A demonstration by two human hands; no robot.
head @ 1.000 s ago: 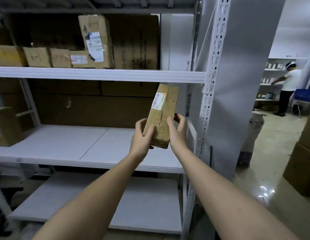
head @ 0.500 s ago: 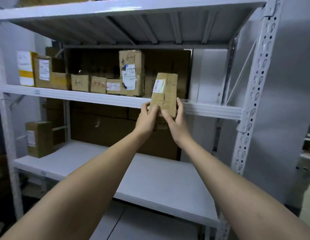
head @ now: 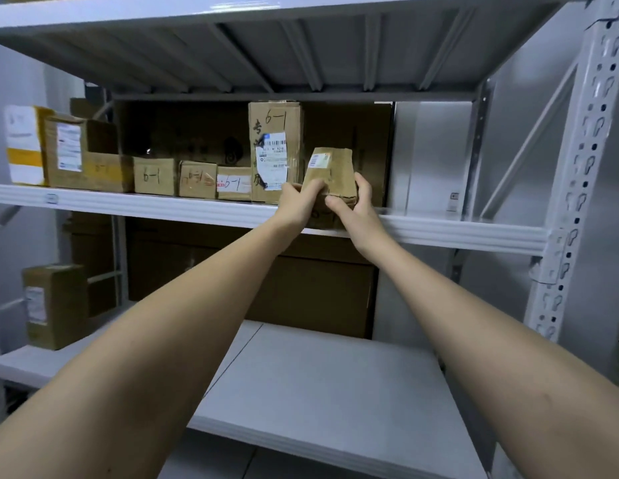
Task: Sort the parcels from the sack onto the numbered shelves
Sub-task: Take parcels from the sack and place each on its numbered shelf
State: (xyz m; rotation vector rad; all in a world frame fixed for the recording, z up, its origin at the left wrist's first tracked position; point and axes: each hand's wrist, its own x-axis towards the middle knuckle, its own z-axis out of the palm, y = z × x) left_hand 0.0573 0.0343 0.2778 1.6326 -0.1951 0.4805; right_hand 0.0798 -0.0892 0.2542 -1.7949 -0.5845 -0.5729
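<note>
Both hands, left and right, grip with curled fingers one parcel at the shelf edge beside boxes marked 6-1, so its placing seems almost done, release remains.
</note>
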